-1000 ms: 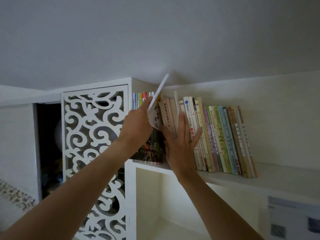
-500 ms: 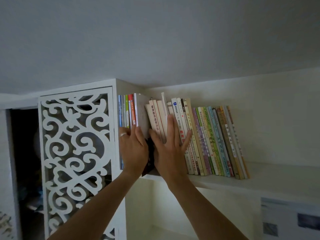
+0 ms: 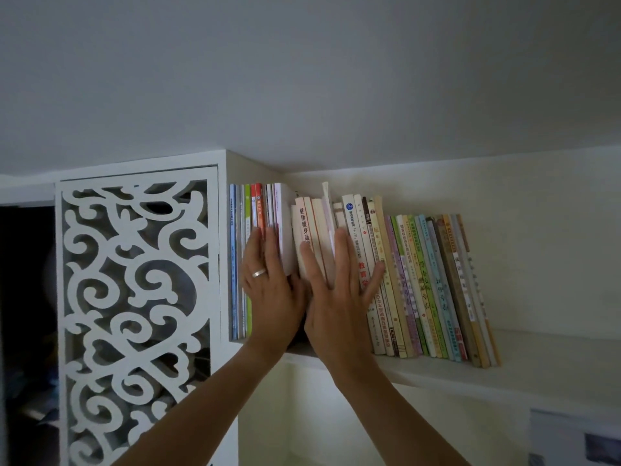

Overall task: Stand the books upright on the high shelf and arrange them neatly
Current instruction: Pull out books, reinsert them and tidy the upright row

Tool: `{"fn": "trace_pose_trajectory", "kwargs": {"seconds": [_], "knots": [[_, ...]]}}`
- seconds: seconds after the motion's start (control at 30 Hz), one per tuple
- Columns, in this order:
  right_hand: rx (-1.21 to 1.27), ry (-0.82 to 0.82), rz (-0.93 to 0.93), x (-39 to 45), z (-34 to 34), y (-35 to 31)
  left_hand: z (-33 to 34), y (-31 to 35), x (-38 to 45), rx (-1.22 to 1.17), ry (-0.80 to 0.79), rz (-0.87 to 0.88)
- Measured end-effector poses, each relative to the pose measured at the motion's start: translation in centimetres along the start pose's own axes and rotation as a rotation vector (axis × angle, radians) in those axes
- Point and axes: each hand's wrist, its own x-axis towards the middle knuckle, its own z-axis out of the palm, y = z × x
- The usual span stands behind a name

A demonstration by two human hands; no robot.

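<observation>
Books [image 3: 356, 274] stand in a row on the high white shelf [image 3: 537, 358], those at the right leaning left. The left hand [image 3: 270, 290], a ring on one finger, presses flat with straight fingers against the left spines. The right hand [image 3: 339, 297], fingers spread and straight, presses the middle spines. A white fretwork cabinet door [image 3: 134, 314] stands left of the books.

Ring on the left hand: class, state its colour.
The ring on the left hand is silver, a plain band; it shows in the head view.
</observation>
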Motion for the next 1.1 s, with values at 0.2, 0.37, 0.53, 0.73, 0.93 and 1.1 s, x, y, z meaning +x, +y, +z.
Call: {"fn": "trace_pose_trajectory", "kwargs": {"seconds": [0.2, 0.37, 0.53, 0.73, 0.93, 1.1], "knots": [[0.012, 0.040, 0.028, 0.0, 0.3, -0.1, 0.8, -0.2, 0.0, 0.180, 0.024, 0.117], [-0.050, 0.013, 0.025, 0.0, 0.1, 0.2, 1.0, -1.0, 0.0, -0.004, 0.054, 0.130], [-0.090, -0.037, 0.007, -0.4, 0.3, 0.6, 0.5, -1.1, -0.3, -0.273, 0.078, 0.048], [0.027, -0.038, 0.016, -0.3, 0.1, 0.0, -0.7, 0.4, -0.8, -0.221, 0.052, -0.043], [0.011, -0.093, 0.016, -0.4, 0.2, 0.2, -0.1, -0.5, -0.5, -0.268, 0.135, -0.083], [-0.098, -0.120, 0.001, -0.4, -0.4, 0.2, -0.3, -1.2, -0.4, -0.330, 0.130, -0.105]]}}
